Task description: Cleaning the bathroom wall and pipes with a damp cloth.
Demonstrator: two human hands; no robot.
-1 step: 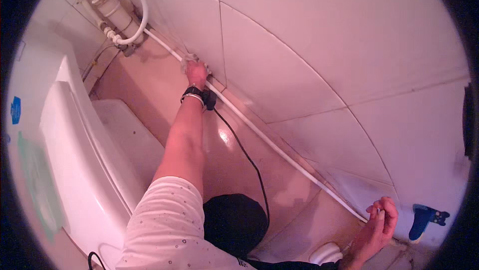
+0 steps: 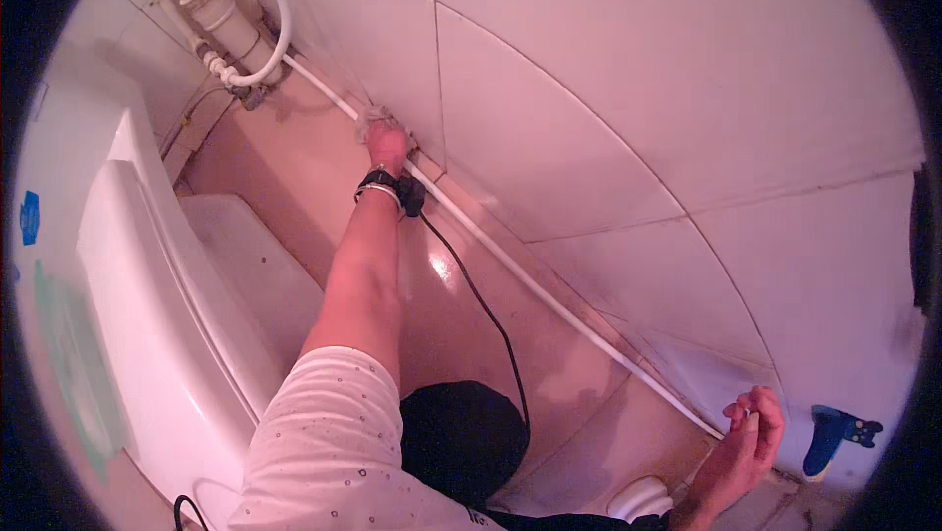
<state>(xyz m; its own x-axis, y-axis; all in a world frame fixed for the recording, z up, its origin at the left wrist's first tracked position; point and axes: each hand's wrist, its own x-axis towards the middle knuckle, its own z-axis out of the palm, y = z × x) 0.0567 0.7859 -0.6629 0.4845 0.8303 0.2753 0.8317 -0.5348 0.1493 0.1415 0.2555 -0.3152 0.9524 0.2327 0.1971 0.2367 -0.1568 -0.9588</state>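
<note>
My left hand (image 2: 389, 146), with a dark band and a light bracelet at its wrist, is closed round a crumpled greyish cloth (image 2: 376, 117). It presses the cloth against the thin white pipe (image 2: 520, 274) that runs low along the tiled wall. The hand hides that stretch of pipe. At the lower right, my right hand (image 2: 751, 443) is raised near the pipe's close end, its fingers curled in toward the thumb. A tiny pale spot shows between those fingers; I cannot make out what it is.
Thick pipes (image 2: 224, 21) and a curved white hose (image 2: 285, 26) stand in the far left corner. A white bathtub-like fixture (image 2: 157, 276) lines the left. A black cable (image 2: 491, 310) hangs from my left wrist. A blue sticker (image 2: 829, 438) is on the wall at right.
</note>
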